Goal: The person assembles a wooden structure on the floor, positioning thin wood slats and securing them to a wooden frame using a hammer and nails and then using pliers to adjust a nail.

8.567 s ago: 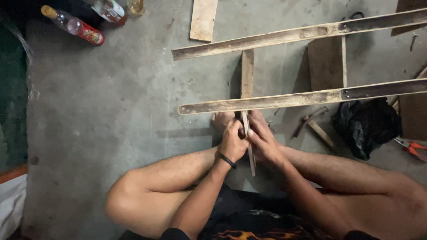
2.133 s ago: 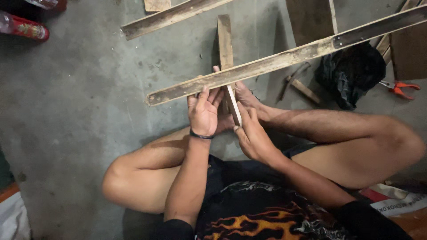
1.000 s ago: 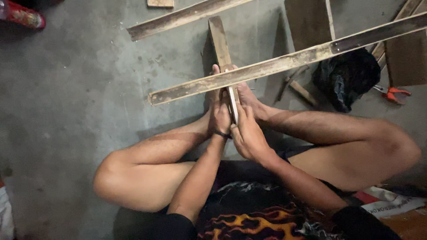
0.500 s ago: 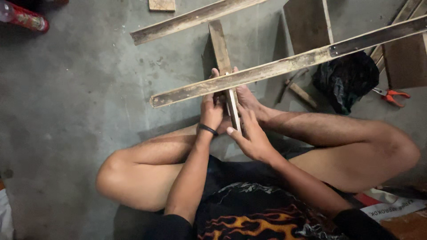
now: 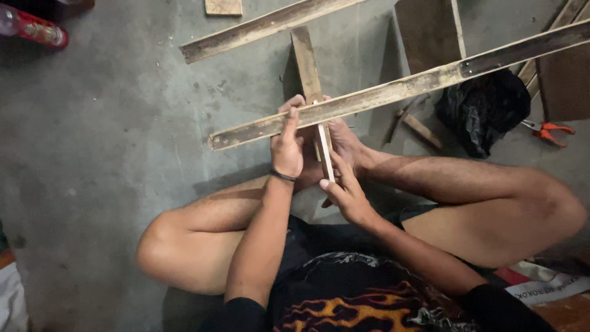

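Note:
I sit on a grey concrete floor with my knees spread. A long weathered wooden batten (image 5: 393, 92) runs diagonally across a short upright wooden piece (image 5: 305, 61). My left hand (image 5: 287, 147) grips the near edge of the long batten, its fingers over the top. A thin pale strip of wood (image 5: 325, 157) stands under the batten, and my right hand (image 5: 345, 197) holds its lower end between the fingers. My bare feet lie beneath the hands, next to the strip.
A second long batten (image 5: 264, 27) lies further away. A black plastic bag (image 5: 488, 110), a hammer (image 5: 412, 120) and red-handled pliers (image 5: 549, 130) are at the right. A bottle with a red label (image 5: 34, 27) lies top left. A brown board (image 5: 427, 31) is beyond the batten.
My left hand has slid up from the strip onto the long batten's edge. My right hand has dropped lower on the thin strip. The view has shifted slightly.

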